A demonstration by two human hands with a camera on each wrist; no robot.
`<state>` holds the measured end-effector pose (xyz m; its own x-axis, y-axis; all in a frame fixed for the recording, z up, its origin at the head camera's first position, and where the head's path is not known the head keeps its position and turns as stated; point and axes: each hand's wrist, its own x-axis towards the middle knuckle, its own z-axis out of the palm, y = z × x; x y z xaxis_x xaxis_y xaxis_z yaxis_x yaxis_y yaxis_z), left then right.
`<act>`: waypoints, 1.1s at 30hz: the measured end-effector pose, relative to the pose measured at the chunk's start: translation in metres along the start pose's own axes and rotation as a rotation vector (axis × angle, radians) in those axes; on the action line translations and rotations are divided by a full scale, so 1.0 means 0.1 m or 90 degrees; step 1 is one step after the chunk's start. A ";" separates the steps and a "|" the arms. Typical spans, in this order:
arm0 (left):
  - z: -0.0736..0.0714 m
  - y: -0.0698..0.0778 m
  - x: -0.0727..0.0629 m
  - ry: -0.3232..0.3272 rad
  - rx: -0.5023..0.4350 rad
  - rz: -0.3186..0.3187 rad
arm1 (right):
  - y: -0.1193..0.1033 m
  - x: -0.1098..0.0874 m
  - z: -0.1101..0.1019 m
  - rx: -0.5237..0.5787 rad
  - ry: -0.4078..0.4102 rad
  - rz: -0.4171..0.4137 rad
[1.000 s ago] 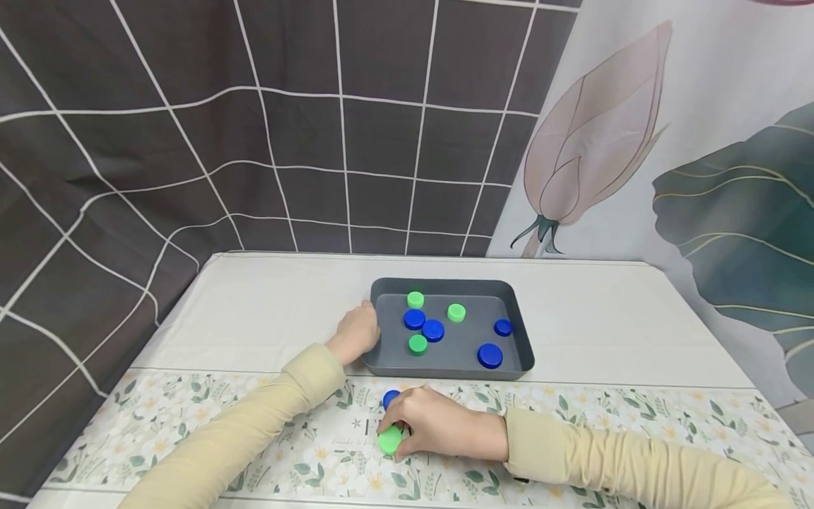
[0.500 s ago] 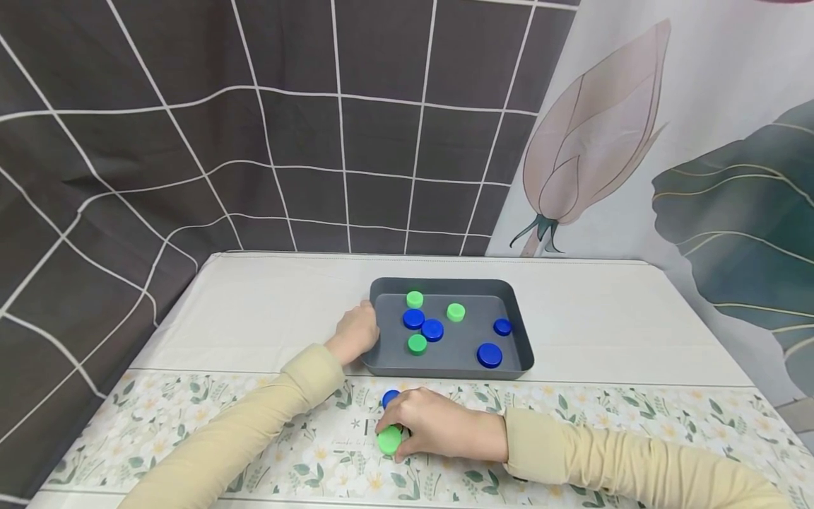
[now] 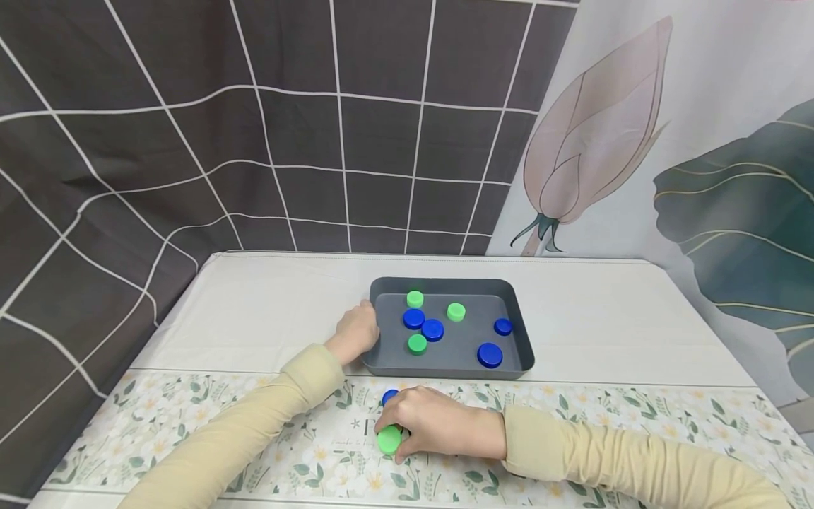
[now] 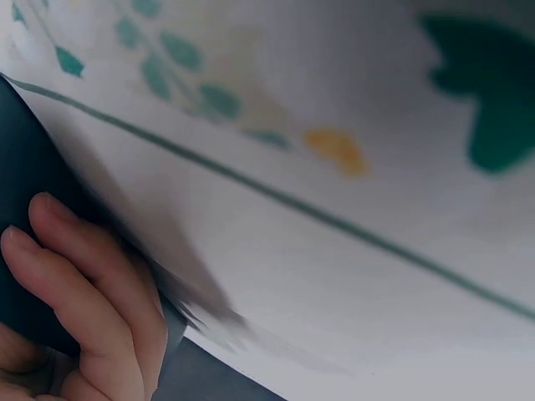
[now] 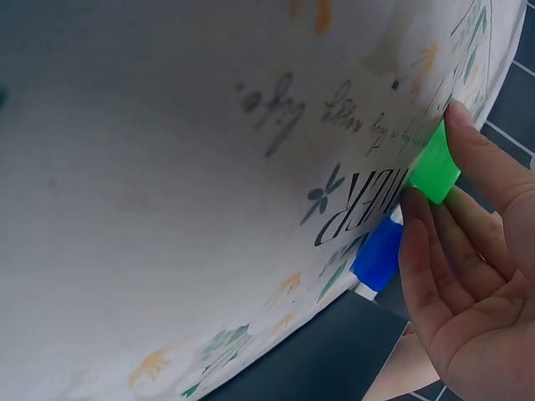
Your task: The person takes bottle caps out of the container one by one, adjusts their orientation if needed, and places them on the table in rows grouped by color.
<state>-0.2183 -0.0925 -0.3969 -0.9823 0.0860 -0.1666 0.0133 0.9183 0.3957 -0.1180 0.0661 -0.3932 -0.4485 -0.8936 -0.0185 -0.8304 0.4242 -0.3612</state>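
My left hand [image 3: 357, 329] holds the left wall of a dark grey tray [image 3: 453, 373]; in the left wrist view its fingers [image 4: 100, 292] curl against the tray's side. Inside the tray lie several blue and green bottle caps, among them a large blue cap [image 3: 490, 355] and a darker green cap [image 3: 417, 344]. In front of the tray, my right hand [image 3: 439, 424] pinches a bright green bottle cap [image 3: 389, 441] between thumb and fingers, at the tabletop. Just beyond that cap is a blue bottle cap [image 3: 389, 396], partly hidden by the right hand's fingers.
A floral runner [image 3: 280, 438] with printed lettering crosses the near part of the white-covered table [image 3: 610, 318]. Behind the table hang a dark grid-patterned cloth [image 3: 305, 141] and a pale curtain with a flower print [image 3: 591, 134].
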 end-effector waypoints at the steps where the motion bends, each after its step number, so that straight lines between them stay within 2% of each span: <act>1: 0.00 0.00 0.00 0.000 0.001 0.000 | 0.00 0.00 0.00 0.001 -0.003 0.002; 7: 0.00 0.00 0.01 -0.006 0.009 0.000 | -0.01 -0.01 -0.06 0.010 0.001 0.002; 12: 0.00 0.01 0.01 -0.008 0.004 0.007 | 0.00 -0.02 -0.13 0.037 0.031 -0.006; 17: -0.01 0.02 0.01 -0.008 0.004 0.007 | 0.04 -0.02 -0.20 0.077 0.062 0.009; 20: -0.02 0.02 0.01 -0.014 0.007 0.000 | 0.09 -0.02 -0.26 0.078 0.093 0.014; 26: -0.03 0.02 0.01 -0.005 0.018 -0.004 | 0.13 -0.02 -0.37 0.125 0.152 0.021; 30: -0.04 0.03 0.01 -0.002 0.022 -0.010 | 0.17 -0.01 -0.40 0.149 0.166 0.033; 33: -0.04 0.02 0.01 -0.004 0.021 -0.012 | 0.22 0.00 -0.43 0.193 0.169 0.053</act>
<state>-0.2200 -0.0918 -0.3929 -0.9812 0.0704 -0.1796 0.0004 0.9319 0.3626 -0.1502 0.0821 -0.3615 -0.6122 -0.7728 0.1674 -0.6709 0.3955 -0.6272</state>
